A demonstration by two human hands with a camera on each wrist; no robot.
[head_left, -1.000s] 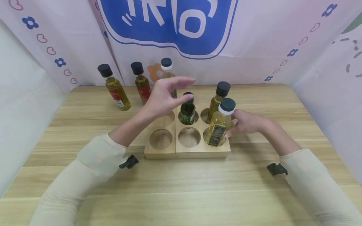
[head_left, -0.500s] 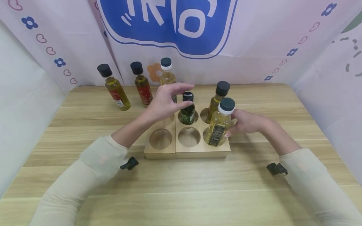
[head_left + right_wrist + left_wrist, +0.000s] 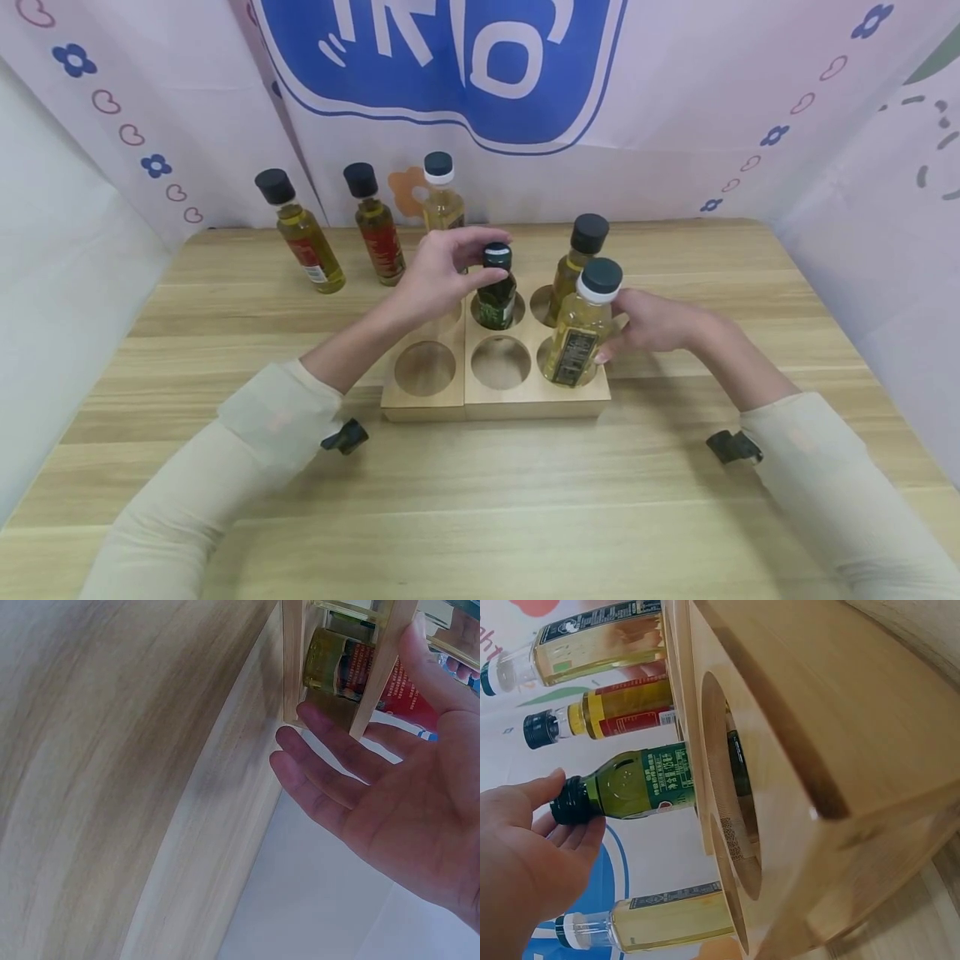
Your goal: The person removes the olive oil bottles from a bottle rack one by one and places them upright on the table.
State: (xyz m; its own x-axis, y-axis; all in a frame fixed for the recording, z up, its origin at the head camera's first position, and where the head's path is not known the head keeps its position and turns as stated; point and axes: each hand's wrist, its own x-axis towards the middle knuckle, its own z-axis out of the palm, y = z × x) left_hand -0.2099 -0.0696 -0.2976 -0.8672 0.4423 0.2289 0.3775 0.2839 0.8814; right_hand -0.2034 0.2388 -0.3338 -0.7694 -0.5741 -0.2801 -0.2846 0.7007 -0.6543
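My left hand [image 3: 438, 279] has its thumb and fingers around the dark cap of a small green oil bottle [image 3: 634, 784]. That bottle stands in a back-row hole of the wooden bottle rack [image 3: 536, 411]. At the rack's right side is my right hand [image 3: 652, 321], just beside a clear bottle of pale yellow oil [image 3: 573, 342] with a green-and-white cap. In the right wrist view its thumb [image 3: 424, 664] lies against the rack's upper board, while the other fingers are extended and loosely spread. Behind the pale bottle, a black-capped oil bottle [image 3: 567, 279] occupies another hole.
Left of the rack stand two black-capped oil bottles with red labels, the outer bottle [image 3: 309, 250] and the inner bottle [image 3: 381, 242]. A second pale oil bottle [image 3: 444, 208] stands behind my left hand. A printed cloth backdrop [image 3: 652, 100] rises at the table's rear edge.
My left hand has come down and slightly forward, and its fingers have closed in around the green bottle's cap. The right hand and the bottles have stayed in place.
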